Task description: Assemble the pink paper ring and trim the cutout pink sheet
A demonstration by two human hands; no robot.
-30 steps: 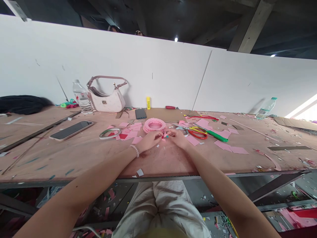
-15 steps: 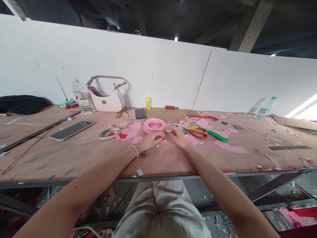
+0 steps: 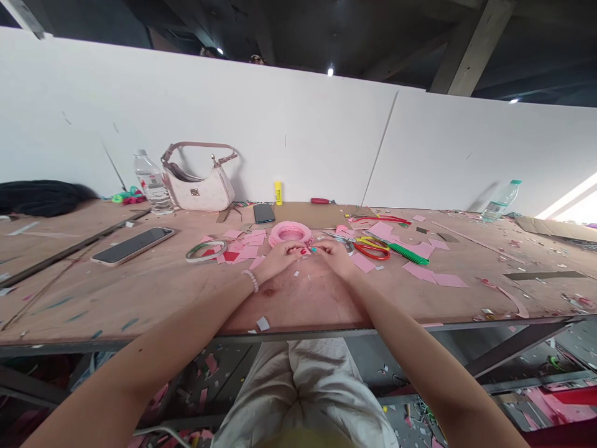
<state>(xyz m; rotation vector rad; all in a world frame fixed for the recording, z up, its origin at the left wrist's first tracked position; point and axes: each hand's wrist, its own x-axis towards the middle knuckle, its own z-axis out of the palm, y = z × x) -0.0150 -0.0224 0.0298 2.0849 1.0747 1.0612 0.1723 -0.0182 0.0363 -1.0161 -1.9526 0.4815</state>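
My left hand (image 3: pixel 278 258), with a beaded bracelet at the wrist, is in a pinch just in front of a pink ring with a ruffled edge (image 3: pixel 273 240). Close beside it, my right hand (image 3: pixel 336 256) has its fingers pinched too. The fingertips of both hands almost meet over the table; anything small and pink between them is too small to make out. Left of the ring lie a roll of tape (image 3: pixel 190 253) and loose pink paper pieces (image 3: pixel 247 252). Scissors with red handles (image 3: pixel 373 251) and a green-handled tool (image 3: pixel 409 254) rest right of my right hand.
Along the back of the table (image 3: pixel 186 311) stand a water bottle (image 3: pixel 156 193), a handbag (image 3: pixel 205 193) and a yellow glue stick (image 3: pixel 278 193). A large phone (image 3: pixel 133 245) lies at left, a smaller dark phone (image 3: pixel 263 213) behind the ring. Another bottle (image 3: pixel 501 202) leans at far right.
My left hand has shifted slightly up and left, nearer the ring's front edge. My right hand's fingers have lowered and drawn closer to the left fingertips. Other things lie as before.
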